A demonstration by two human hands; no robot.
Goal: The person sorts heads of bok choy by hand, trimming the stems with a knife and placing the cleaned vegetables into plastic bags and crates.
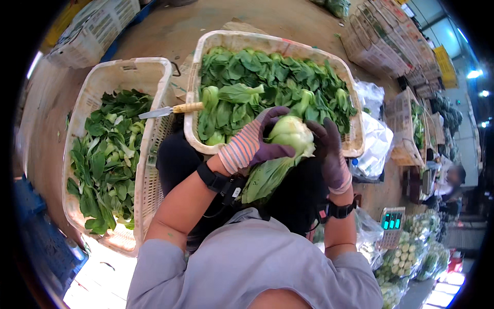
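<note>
My left hand (266, 141), in a striped glove with a purple palm, grips a head of bok choy (289, 135) above my lap. The pale root end of the head faces right, and its leaves (266, 179) hang down toward me. Close to the root end is my right hand (331, 154), also gloved, with its fingers apart. Whether its fingertips touch the bok choy I cannot tell. In front of me stands a white plastic crate (359, 133) filled with bok choy heads. A knife (187, 107) with a wooden handle lies across its left rim, blade pointing left.
At left, a second plastic crate (148, 185) holds loose leaves. White plastic bags (372, 150) sit right of the front crate. A digital scale (391, 228) and bagged vegetables (403, 258) are at lower right. Stacked crates (386, 38) stand far right, and a person (447, 177) is beyond.
</note>
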